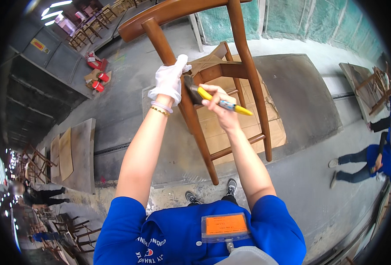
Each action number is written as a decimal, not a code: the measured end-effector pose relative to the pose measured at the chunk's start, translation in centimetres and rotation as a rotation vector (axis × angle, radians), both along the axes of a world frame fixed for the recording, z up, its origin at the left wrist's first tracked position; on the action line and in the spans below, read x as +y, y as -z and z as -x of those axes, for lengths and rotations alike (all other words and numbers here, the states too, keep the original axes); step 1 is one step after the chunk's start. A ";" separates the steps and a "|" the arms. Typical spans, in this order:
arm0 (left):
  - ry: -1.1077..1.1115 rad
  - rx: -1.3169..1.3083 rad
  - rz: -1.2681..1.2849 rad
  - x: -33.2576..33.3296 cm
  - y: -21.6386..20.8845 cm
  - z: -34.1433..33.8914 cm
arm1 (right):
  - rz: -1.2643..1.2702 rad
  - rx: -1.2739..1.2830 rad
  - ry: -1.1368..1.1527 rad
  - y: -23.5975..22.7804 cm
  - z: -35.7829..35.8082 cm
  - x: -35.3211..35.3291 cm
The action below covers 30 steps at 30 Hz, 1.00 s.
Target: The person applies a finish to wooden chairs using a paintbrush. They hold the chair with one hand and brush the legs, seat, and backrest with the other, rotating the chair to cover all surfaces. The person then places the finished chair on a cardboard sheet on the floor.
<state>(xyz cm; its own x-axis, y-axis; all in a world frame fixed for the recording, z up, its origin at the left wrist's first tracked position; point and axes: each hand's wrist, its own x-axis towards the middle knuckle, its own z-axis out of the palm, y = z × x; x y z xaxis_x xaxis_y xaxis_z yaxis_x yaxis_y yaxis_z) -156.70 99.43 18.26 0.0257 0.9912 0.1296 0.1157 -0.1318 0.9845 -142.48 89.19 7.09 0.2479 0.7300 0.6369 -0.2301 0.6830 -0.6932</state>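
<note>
A brown wooden chair frame [252,77] stands tilted in front of me, its curved top rail toward the upper left. My left hand [167,81], in a white glove, is closed around the chair's left post, its fingers partly hidden. In my right hand [219,106] is a yellow marker pen [243,110] with a blue-and-white middle, held between the fingers. The pen's upper end is close to a dark brown piece [192,90] beside the left post; I cannot make out what that is, nor whether the pen touches it.
Flattened cardboard [272,119] lies under the chair on a grey board [301,88]. Red containers [99,87] stand at the left, near a wall. Another board [83,150] lies at the left. One person [374,159] is at the right, another [41,194] at the far left.
</note>
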 end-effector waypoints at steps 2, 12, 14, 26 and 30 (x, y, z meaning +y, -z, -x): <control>-0.035 0.062 -0.042 0.1 -0.1 -0.3 | 0.065 -0.024 0.038 0.2 -3.6 1.1; -0.017 -0.003 0.015 0.6 0.6 0.1 | 0.025 -0.271 0.500 0.4 0.0 1.6; 0.025 -0.079 0.027 0.5 0.5 0.1 | 0.071 -0.136 0.163 -0.7 0.2 1.4; 0.066 -0.048 -0.053 0.5 1.2 0.2 | 0.098 -0.032 -0.100 -0.3 -2.9 -0.7; 0.132 -0.121 0.022 1.0 0.9 0.1 | 0.344 0.368 -0.114 4.6 -6.1 -9.6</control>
<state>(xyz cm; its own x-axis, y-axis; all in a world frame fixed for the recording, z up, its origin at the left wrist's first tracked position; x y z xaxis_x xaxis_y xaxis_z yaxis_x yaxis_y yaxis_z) -156.79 100.42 17.36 0.1412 0.9829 0.1183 -0.0206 -0.1166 0.9930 -136.41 79.57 2.52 0.3174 0.9174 0.2403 -0.5609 0.3859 -0.7325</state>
